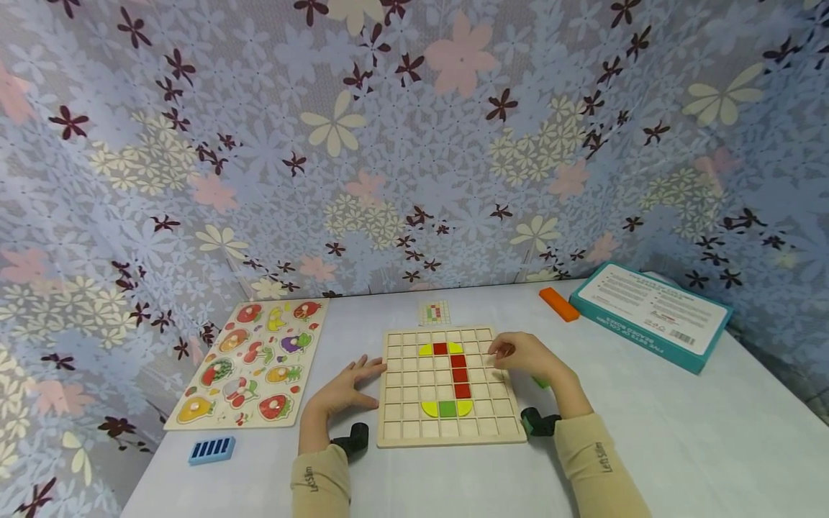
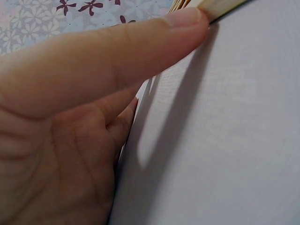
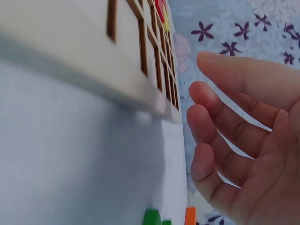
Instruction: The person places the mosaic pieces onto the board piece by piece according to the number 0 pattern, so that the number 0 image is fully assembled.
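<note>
A wooden grid board (image 1: pixel 401 434) lies on the white table with flat coloured pieces in its cells. Red squares (image 1: pixel 460 375) run down its middle right, and a green square (image 1: pixel 447 409) sits between yellow rounded corner pieces (image 1: pixel 430 409) near the front. At the board's left edge is my left hand (image 1: pixel 342 388), fingers spread; its thumb (image 2: pixel 187 21) touches the board's side in the left wrist view. Over the right edge hovers my right hand (image 1: pixel 527 354). Its fingers (image 3: pixel 206 96) bend loosely, with nothing between them and the thumb.
Behind the board lies a small pattern card (image 1: pixel 434 313). A fruit puzzle board (image 1: pixel 223 410) and a blue slotted block (image 1: pixel 212 450) are at left. At right are an orange block (image 1: pixel 559 304), a teal box (image 1: pixel 637 338) and green pieces (image 3: pixel 151 217) beside my right wrist. A flowered cloth (image 1: pixel 414 158) hangs behind.
</note>
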A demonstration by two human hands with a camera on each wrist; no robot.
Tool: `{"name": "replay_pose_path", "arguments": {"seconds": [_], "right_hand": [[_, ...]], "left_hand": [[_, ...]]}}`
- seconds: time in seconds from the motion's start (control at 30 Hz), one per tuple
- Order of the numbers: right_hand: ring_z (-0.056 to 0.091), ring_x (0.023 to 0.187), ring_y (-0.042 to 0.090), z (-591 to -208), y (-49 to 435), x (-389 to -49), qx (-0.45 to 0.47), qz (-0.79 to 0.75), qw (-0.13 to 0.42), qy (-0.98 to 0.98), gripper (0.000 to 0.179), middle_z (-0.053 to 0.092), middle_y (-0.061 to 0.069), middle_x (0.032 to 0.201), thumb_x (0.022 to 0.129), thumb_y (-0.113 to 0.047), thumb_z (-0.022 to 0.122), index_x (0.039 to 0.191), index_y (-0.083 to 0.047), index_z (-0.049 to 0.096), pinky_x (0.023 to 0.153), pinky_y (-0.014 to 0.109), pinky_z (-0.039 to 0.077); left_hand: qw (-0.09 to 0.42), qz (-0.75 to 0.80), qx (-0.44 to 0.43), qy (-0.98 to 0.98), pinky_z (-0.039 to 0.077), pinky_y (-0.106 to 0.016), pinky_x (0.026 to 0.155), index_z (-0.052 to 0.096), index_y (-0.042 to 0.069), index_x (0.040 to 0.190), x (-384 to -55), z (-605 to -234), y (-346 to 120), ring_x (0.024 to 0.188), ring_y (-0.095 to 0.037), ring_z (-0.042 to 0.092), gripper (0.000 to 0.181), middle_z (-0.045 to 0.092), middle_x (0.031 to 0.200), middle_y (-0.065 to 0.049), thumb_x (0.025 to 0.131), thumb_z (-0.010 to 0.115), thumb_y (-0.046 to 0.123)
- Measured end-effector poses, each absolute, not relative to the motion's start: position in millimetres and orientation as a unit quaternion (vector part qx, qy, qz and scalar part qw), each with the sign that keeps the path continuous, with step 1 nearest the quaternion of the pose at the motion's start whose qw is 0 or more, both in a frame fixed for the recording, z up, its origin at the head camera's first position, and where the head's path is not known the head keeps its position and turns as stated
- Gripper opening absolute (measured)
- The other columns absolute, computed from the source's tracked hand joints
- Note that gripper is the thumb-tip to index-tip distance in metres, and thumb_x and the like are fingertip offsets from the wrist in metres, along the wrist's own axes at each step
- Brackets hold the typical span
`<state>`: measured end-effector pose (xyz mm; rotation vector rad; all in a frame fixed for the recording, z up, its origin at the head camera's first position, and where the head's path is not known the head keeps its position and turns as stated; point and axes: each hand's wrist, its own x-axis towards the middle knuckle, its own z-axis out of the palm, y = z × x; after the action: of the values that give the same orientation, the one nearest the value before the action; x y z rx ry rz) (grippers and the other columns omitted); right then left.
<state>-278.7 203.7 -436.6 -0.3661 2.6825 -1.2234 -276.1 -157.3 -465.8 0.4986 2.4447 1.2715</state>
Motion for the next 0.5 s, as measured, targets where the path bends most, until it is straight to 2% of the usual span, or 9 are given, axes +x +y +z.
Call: {"name": "replay_pose_path", "arguments": {"seconds": [0.13, 0.33, 0.5], "right_hand": [[0.052, 0.081, 0.019, -437.1, 213.5, -279.4, -0.097, -0.393, 0.085, 0.910, 0.018, 0.060, 0.005, 0.087, 0.079, -0.006, 0.066, 0.097, -0.003, 0.063, 0.068, 0.031, 0.046], [0.052, 0.093, 0.028, -436.8, 232.4, -279.6, -0.070, -0.393, 0.078, 0.914, 0.021, 0.060, 0.014, 0.103, 0.077, -0.007, 0.067, 0.098, -0.004, 0.064, 0.080, 0.040, 0.046], [0.052, 0.093, 0.033, -436.5, 245.6, -276.2, -0.072, -0.387, 0.072, 0.916, 0.021, 0.058, 0.019, 0.106, 0.076, -0.009, 0.068, 0.096, -0.004, 0.064, 0.078, 0.042, 0.046]], "left_hand": [[0.173, 0.448, 0.177, 0.859, 0.000, -0.056, 0.111, 0.050, 0.010, 0.134, -276.0, -464.9, -157.1, 0.141, -0.034, 0.004, 0.072, 0.034, 0.147, -0.008, 0.067, 0.078, 0.008], [0.171, 0.450, 0.179, 0.858, 0.000, -0.057, 0.111, 0.051, 0.010, 0.133, -276.4, -464.8, -157.7, 0.141, -0.035, 0.004, 0.072, 0.034, 0.147, -0.009, 0.067, 0.078, 0.007], [0.173, 0.445, 0.175, 0.861, 0.000, -0.057, 0.111, 0.051, 0.011, 0.133, -275.8, -465.9, -157.6, 0.141, -0.034, 0.004, 0.072, 0.034, 0.147, -0.008, 0.067, 0.078, 0.008]]}}
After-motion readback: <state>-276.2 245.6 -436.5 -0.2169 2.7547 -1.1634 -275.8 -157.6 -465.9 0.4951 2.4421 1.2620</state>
